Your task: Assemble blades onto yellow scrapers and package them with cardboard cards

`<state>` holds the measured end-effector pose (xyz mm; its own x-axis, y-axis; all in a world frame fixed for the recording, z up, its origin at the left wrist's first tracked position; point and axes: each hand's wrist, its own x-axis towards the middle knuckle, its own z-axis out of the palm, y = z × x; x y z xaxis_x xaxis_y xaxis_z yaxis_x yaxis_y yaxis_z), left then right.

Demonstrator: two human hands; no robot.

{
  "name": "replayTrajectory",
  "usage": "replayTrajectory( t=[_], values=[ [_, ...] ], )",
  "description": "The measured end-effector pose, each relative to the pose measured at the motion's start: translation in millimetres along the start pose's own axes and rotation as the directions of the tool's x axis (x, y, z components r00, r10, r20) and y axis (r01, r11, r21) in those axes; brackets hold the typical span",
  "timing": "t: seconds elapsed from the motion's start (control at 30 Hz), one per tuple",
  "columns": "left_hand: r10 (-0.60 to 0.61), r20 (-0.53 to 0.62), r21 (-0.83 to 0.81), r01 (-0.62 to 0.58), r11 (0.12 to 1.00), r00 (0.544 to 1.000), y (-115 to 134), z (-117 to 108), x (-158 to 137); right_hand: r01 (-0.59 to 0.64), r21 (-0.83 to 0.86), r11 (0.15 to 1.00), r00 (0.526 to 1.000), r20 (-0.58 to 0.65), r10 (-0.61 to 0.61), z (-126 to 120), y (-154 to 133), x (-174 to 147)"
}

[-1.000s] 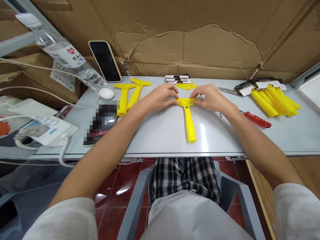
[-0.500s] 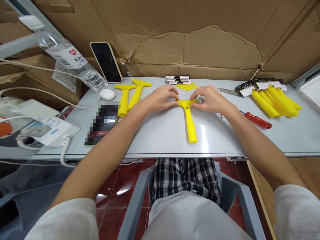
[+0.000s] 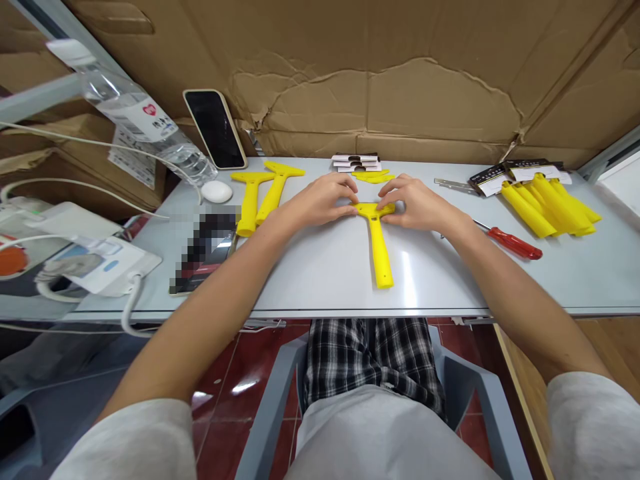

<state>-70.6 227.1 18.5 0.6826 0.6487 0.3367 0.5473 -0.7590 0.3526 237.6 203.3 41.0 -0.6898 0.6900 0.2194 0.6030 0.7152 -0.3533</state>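
Note:
A yellow T-shaped scraper (image 3: pixel 381 257) lies on the table, its handle pointing toward me. My left hand (image 3: pixel 327 199) pinches the left end of its crosspiece between thumb and fingers. At the right end, my right hand (image 3: pixel 416 204) has its thumb and fingers closed on the crosspiece, with a fingertip over the top. Just beyond the hands are several thin yellow strips (image 3: pixel 373 177) and a small stack of white and black packets (image 3: pixel 356 162). Two more yellow scrapers (image 3: pixel 247 207) rest left of my left hand.
Right of my forearm are a red-handled screwdriver (image 3: pixel 515 243), a metal blade (image 3: pixel 455 186), several yellow handles (image 3: pixel 565 207) and black-and-white packets (image 3: pixel 483 179). On the left stand a phone (image 3: pixel 216 130), a water bottle (image 3: pixel 145 117) and a white power strip (image 3: pixel 100 257) with cables. Cardboard (image 3: pixel 425 100) walls the back.
My right fingers have shifted a little on the crosspiece, one fingertip now lying over its top. The left hand keeps its pinch, and the scraper stays nearly in place.

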Motion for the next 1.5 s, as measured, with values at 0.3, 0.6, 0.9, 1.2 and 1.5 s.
replayTrajectory(
  t=[0.3,0.6,0.9,1.2,1.5],
  values=[
    [0.012,-0.002,-0.018,-0.012,1.0,1.0,1.6,-0.2,1.0,-0.008,-0.007,1.0,1.0,-0.002,0.008,0.0,-1.9,0.7],
    [0.005,-0.003,-0.016,-0.005,1.0,1.0,8.4,-3.9,0.7,0.033,0.03,0.999,0.999,-0.025,-0.032,0.2,-0.2,0.8],
    [0.012,-0.076,-0.009,-0.012,1.0,0.997,17.0,6.2,2.9,0.02,0.031,0.999,1.0,-0.005,-0.019,-5.3,2.8,-0.1],
    [-0.166,-0.053,0.02,0.167,0.986,0.985,15.9,6.4,0.8,-0.002,-0.001,1.0,1.0,0.014,0.002,-5.8,4.6,-1.1],
    [-0.166,-0.036,0.001,0.166,0.986,0.986,17.5,6.8,1.1,-0.089,-0.016,0.996,0.996,0.02,0.09,-7.8,4.7,-4.4]
  ],
)
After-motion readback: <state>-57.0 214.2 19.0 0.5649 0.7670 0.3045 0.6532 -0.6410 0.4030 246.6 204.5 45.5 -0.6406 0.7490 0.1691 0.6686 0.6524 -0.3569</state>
